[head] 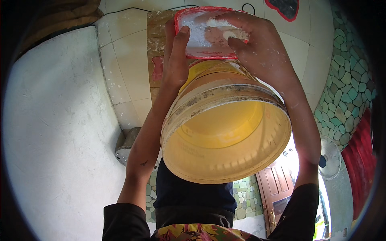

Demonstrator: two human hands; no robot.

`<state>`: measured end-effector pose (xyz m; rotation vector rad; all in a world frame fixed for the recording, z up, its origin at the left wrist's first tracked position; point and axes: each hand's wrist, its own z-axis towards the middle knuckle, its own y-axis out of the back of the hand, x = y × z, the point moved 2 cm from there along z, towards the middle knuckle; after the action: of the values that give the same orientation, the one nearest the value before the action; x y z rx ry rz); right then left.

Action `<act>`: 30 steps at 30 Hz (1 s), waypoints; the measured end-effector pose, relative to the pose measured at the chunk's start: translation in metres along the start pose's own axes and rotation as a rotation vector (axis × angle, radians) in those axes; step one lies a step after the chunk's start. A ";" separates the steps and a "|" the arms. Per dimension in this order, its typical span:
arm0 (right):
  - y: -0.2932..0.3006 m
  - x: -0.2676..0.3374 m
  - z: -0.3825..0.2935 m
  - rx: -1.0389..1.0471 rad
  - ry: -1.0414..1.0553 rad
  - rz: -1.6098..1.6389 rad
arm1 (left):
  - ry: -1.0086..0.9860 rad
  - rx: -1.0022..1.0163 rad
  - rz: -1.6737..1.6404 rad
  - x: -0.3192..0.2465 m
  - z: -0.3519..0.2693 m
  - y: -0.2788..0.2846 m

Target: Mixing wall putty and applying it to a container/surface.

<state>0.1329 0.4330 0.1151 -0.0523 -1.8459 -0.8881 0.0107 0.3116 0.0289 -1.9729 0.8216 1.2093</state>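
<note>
My left hand (178, 57) grips the left end of a red-rimmed plastic tub (196, 53), its thumb over the rim. White powder (194, 34) lies inside the tub. Over the tub's right end, my right hand (253, 42) reaches in, thumb and fingers around a lump of white paste (233, 33). Pale smears mark that hand, and its far fingertips are partly hidden. Between my forearms is a yellow plastic bucket (226, 162), its open mouth facing me. A wire handle (245, 70) shows at its far side, and its rim band is stained.
A white wall (60, 120) rises on the left, with a spool-like drum (128, 146) beside it. Pale tiles (129, 60) cover the floor, with a black cable (129, 9) across them. A fan (328, 158), a red curtain (360, 168) and a wooden door (276, 183) are at right.
</note>
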 end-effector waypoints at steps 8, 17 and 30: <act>0.012 -0.013 -0.009 0.047 -0.074 -0.114 | 0.007 -0.012 0.012 0.002 -0.002 0.001; 0.040 -0.048 -0.060 -0.282 -0.417 0.631 | 0.000 -0.046 -0.107 0.004 -0.004 0.005; -0.021 -0.141 -0.031 -0.045 -0.254 -0.146 | -0.054 -0.108 -0.156 0.014 0.000 0.043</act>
<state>0.2130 0.4493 -0.0061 -0.0616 -2.0861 -1.0647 -0.0180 0.2847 0.0066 -2.0394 0.5748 1.2312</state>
